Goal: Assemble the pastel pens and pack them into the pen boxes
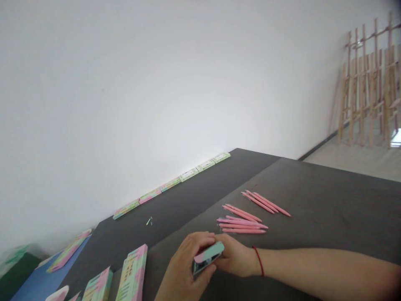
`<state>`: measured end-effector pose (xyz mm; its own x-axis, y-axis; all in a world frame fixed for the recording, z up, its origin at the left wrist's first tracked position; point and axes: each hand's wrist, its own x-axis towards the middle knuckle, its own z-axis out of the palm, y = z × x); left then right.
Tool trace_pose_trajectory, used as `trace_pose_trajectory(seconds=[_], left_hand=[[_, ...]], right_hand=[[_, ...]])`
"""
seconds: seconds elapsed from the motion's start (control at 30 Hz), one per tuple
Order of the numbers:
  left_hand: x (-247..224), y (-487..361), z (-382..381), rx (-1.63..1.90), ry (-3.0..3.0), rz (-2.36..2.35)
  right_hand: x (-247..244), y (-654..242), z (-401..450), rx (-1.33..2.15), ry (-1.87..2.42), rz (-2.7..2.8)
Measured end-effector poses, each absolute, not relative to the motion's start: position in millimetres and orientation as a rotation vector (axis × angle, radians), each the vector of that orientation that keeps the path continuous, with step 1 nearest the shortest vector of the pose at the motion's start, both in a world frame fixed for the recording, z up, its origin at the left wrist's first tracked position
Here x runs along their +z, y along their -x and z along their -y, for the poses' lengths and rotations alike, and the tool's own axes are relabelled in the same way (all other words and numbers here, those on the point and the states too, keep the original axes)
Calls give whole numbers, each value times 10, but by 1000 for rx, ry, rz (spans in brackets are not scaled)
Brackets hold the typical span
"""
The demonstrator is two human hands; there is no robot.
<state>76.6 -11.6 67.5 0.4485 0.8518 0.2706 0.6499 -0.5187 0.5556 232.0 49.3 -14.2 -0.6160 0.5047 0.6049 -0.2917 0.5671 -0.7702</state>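
Head view: small box (209, 252) gripped end-on, low in frame, above the near part of the surface (328, 200)

Left hand (189, 261) clamped on the small box, fingers over the far side, thumb along the underside; that hold leaves an open end showing, presumably so the inside can be watched. Something dark in there, too small to tell. Right hand (233, 256) meets the box's other side, likely steadying it; whether its fingers grip, cannot tell. Red cord (259, 261) round that wrist.

Pink pens (242, 226) lie just beyond the hands in loose bunches, roughly parallel, perhaps so each can be picked out readily. Row of 6 boxes (171, 184) set end to end along the wall (156, 83), seemingly for order. 2 patterned boxes (133, 274) at near left, side by side, apparently kept within left-hand reach. Green scraps (149, 221) between them and the row
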Motion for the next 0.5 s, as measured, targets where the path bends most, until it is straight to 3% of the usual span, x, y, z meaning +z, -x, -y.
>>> trace_pose_trajectory(seconds=[0.3,0.5], left_hand=[[577,-625,16,799,-2508,-1165],[573,-657,23,748,-2204,-1391]], right_hand=[[-243,-2282,-531,954,322,1993],[-246,-2272,-506,1146,371,2006]])
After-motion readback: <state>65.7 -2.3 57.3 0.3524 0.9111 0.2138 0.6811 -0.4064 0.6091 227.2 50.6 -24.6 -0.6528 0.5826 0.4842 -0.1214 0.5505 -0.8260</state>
